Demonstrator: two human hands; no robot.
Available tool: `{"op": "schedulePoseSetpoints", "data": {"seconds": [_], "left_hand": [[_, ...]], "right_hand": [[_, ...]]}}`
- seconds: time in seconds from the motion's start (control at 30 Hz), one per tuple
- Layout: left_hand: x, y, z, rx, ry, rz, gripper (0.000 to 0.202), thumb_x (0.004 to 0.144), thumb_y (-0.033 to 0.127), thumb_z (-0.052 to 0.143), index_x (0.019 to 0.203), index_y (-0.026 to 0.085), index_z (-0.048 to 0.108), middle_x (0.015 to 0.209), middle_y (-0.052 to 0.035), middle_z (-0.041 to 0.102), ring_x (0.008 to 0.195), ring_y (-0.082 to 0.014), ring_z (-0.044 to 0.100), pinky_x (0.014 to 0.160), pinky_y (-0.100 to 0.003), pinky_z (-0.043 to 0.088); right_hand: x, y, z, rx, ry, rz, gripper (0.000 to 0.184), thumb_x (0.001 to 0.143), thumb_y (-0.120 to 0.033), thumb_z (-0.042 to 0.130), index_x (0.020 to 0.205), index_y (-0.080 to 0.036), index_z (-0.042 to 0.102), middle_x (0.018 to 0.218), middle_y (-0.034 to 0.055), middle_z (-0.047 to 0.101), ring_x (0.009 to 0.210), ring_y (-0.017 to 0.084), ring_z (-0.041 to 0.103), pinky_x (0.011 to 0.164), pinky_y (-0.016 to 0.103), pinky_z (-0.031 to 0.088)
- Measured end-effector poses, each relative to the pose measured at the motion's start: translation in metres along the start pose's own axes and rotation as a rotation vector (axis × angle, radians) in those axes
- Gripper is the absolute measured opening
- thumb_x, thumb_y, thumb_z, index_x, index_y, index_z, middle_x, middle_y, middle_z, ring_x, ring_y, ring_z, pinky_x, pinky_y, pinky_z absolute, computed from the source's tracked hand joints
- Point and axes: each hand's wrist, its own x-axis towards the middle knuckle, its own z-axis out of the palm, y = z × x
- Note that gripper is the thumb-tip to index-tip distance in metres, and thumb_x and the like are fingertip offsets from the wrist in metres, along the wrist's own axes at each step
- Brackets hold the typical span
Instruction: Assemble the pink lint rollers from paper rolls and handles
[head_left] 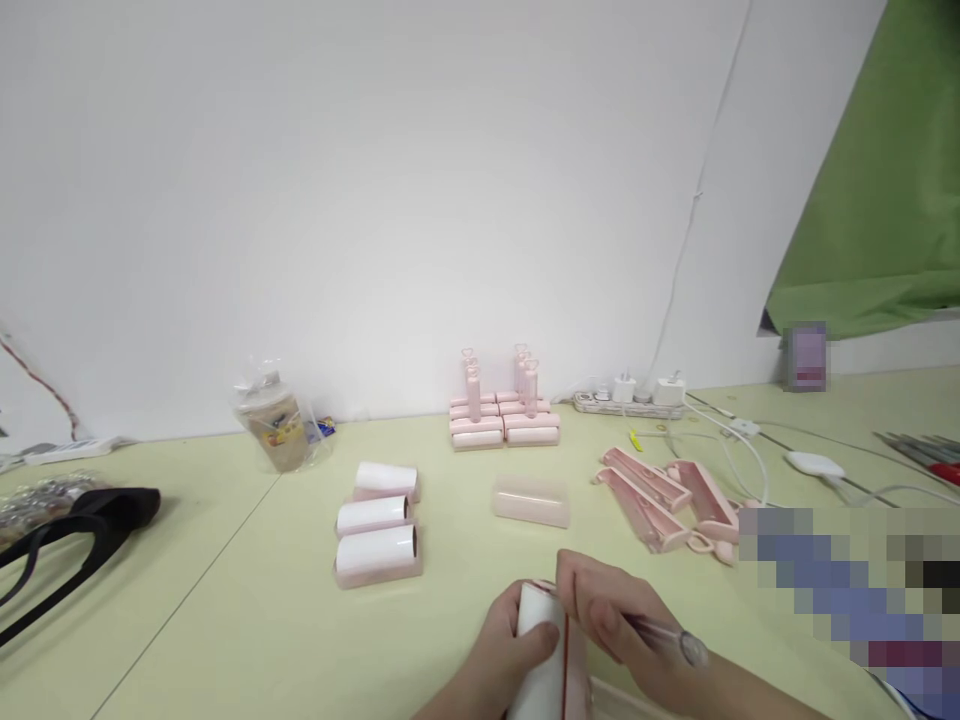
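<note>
At the bottom centre my left hand [504,650] is closed around a lint roller, with its white paper roll [531,660] tilted upward and a pink part along its right side. My right hand [626,620] is closed at the roller's upper end, its fingertips touching there. A slim tool with a clear, rounded handle [679,642] sticks out of that fist to the right; its tip is hidden. Beyond my hands lies a translucent pink cover [531,502]. To the left, several white paper rolls [376,550] rest in pink covers.
Assembled pink lint rollers [480,428] stand against the wall. Pink roller frames [645,495] lie at right, near a power strip [630,404] with cables. A bagged drink cup [279,425] and a black strap-like object [97,515] are at left. Blurred patches cover the right side.
</note>
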Motion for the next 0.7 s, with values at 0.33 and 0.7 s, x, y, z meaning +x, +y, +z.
{"op": "schedulePoseSetpoints", "data": {"seconds": [0.33,0.7], "left_hand": [[-0.003,0.010,0.009,0.119,0.177,-0.008,0.037,0.047,0.021,0.072,0.077,0.015,0.053,0.070,0.0005,0.056,0.072,-0.0172,0.051,0.067,-0.026,0.038],[-0.002,0.022,0.025,0.090,0.462,-0.028,0.041,0.043,0.008,0.071,0.072,0.020,0.044,0.061,0.0032,0.057,0.063,-0.0155,0.054,0.061,-0.025,0.041]], "right_hand": [[0.004,0.007,-0.003,-0.168,-0.293,-0.066,0.030,0.089,-0.033,0.032,0.063,-0.019,0.032,0.071,0.0011,0.040,0.065,0.011,0.039,0.060,0.022,0.037],[-0.002,0.030,0.016,-0.589,-0.202,-0.467,0.039,0.093,-0.027,0.018,0.056,-0.020,0.029,0.054,0.0001,0.043,0.053,0.012,0.034,0.052,0.023,0.033]]}}
